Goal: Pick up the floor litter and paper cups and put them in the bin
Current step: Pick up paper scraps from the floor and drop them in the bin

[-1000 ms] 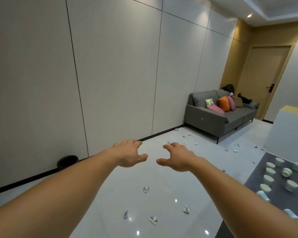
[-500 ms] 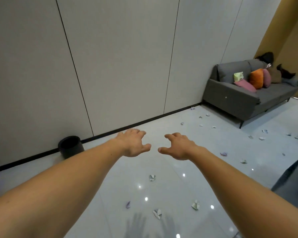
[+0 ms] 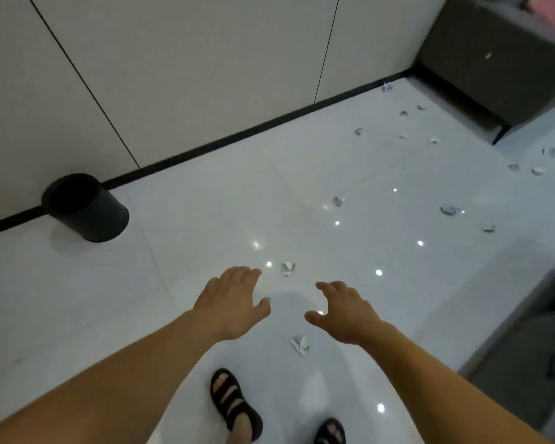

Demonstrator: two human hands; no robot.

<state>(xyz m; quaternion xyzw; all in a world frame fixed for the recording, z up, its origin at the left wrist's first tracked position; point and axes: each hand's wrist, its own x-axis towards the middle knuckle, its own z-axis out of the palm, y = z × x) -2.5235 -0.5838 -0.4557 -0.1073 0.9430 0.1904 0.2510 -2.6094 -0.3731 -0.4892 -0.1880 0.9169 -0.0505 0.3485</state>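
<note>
Small crumpled paper scraps lie scattered on the glossy white floor. One paper scrap (image 3: 287,268) sits just beyond my fingertips, another scrap (image 3: 301,344) lies between my wrists, and several more scraps (image 3: 450,210) spread toward the right. A black round bin (image 3: 87,208) stands against the wall at the left. My left hand (image 3: 234,302) and my right hand (image 3: 345,310) are stretched out above the floor, fingers spread and relaxed, holding nothing. No paper cups are in sight.
A grey sofa (image 3: 494,56) fills the top right corner. A dark grey rug (image 3: 532,347) borders the floor at the right edge. A black skirting strip (image 3: 269,126) runs along the pale wall. My sandalled feet (image 3: 234,405) stand at the bottom.
My view has tipped down and swung left: sofa and door slid out toward the top right, the cups on the rug left the frame, the bin came closer, my feet appeared. Both hands stay empty.
</note>
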